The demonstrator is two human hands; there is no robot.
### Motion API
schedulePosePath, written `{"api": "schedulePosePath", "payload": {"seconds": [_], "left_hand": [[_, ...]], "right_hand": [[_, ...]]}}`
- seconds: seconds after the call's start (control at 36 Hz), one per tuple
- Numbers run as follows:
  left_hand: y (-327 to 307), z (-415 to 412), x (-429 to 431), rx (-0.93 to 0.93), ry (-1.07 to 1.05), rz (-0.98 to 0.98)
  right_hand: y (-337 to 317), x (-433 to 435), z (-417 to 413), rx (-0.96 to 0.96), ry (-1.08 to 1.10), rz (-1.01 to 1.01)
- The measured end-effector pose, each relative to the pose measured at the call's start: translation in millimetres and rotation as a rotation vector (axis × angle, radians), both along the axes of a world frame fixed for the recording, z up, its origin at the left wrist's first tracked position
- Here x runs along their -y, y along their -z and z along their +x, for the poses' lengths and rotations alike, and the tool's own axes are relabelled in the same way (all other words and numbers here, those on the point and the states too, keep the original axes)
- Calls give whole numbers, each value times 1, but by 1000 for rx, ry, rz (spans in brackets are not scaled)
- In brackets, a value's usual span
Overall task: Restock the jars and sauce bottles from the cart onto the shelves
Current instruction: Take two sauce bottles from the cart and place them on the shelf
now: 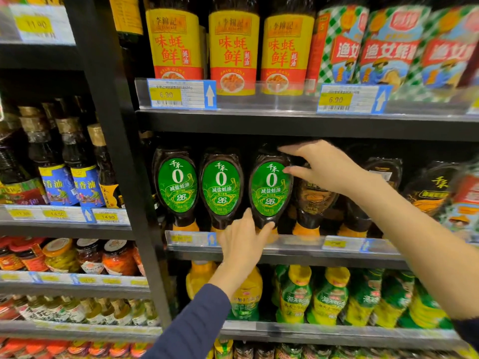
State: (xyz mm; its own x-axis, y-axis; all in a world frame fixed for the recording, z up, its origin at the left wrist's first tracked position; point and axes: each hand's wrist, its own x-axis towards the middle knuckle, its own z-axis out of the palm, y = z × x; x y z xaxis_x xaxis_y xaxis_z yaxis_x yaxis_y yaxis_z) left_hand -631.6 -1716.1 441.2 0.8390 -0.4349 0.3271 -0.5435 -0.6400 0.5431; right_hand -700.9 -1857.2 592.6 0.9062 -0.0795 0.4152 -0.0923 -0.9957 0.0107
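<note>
Two hands close on a single squeeze bottle at centre frame: the left hand, reaching up from a dark blue sleeve at lower centre, wraps fingers and thumb around the bottle's narrow lower neck, while the right hand, entering from the right edge on a bare forearm, pinches the bottle's upper right shoulder between thumb and fingers. The green-label sauce bottle they hold stands cap-down at the front of the middle shelf, third in a row with two matching bottles just beside it to the left; all three hold a dark brown sauce and rest on orange caps. To the right on the same shelf stand more inverted dark bottles with orange-brown labels, partly hidden behind the right hand. On the shelf above, upper centre, three tall bottles with yellow and red labels hold dark liquid, beside blue and green checked packs at upper right. Below, bottles with yellow caps fill the lower shelf. In the bay at left, dark glass bottles with gold caps stand above short jars of red and green pickles. Price tags line the shelf edges.
</note>
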Motion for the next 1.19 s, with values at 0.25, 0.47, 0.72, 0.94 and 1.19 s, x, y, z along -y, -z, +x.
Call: {"api": "schedulePosePath", "payload": {"seconds": [0.25,0.47,0.72,0.94,1.19], "left_hand": [[-1,7,11,-11,-59,67],[-2,9,11,8,-45,120],[-1,10,-4,-5,43,-21],[8,25,-67,166,-2,-310],[1,48,-68,-3,-131,-9]], "right_hand": [[-8,7,1,-32,-81,139],[-4,5,2,8,-36,150],[1,-4,-1,45,8,55],[-4,-35,22,24,-93,16],[-15,-62,58,-159,-100,79]]}}
